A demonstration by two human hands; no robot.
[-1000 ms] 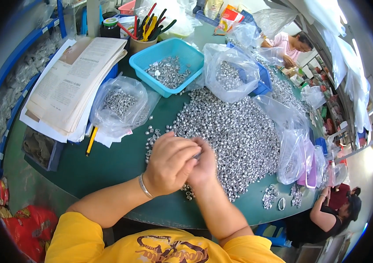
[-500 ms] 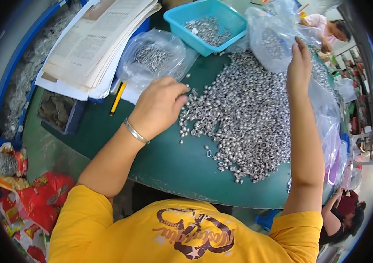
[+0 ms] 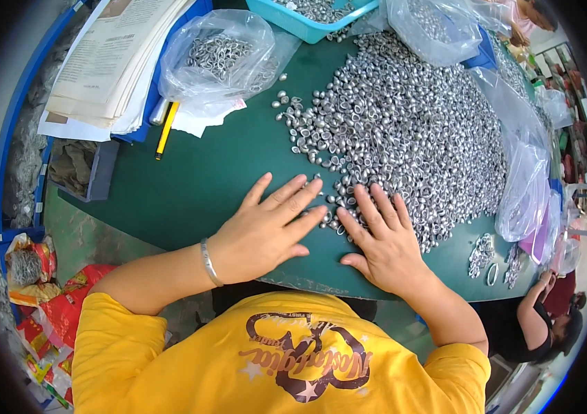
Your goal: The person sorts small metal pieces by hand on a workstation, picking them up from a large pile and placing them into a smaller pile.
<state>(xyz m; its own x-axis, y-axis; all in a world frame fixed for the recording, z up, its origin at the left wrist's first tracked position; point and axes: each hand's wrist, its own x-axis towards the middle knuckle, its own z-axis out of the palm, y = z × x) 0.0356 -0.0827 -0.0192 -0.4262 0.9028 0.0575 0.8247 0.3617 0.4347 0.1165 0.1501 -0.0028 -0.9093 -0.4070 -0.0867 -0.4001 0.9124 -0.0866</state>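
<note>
A wide heap of small silver metal pieces point(image 3: 411, 131), some rounded like caps and some ring-shaped, spreads over the green table point(image 3: 169, 200). My left hand point(image 3: 262, 228), with a silver bangle at its wrist, lies palm down at the heap's near left edge, fingers spread. Beside it, my right hand point(image 3: 390, 241) is also palm down and spread, its fingertips on the near edge of the heap. Neither hand grips anything. Any pieces under the palms are hidden.
A clear bag of rings point(image 3: 221, 55), a blue basket point(image 3: 307, 26), newspapers point(image 3: 110, 62) and a yellow pen point(image 3: 167, 131) stand or lie around the heap. More plastic bags point(image 3: 521, 165) flank it at right. People sit beyond, at far right and lower right.
Both hands have come down toward me to the heap's near edge, the right one from the plastic bag at the back. The view has shifted, so the table's things appear higher.
</note>
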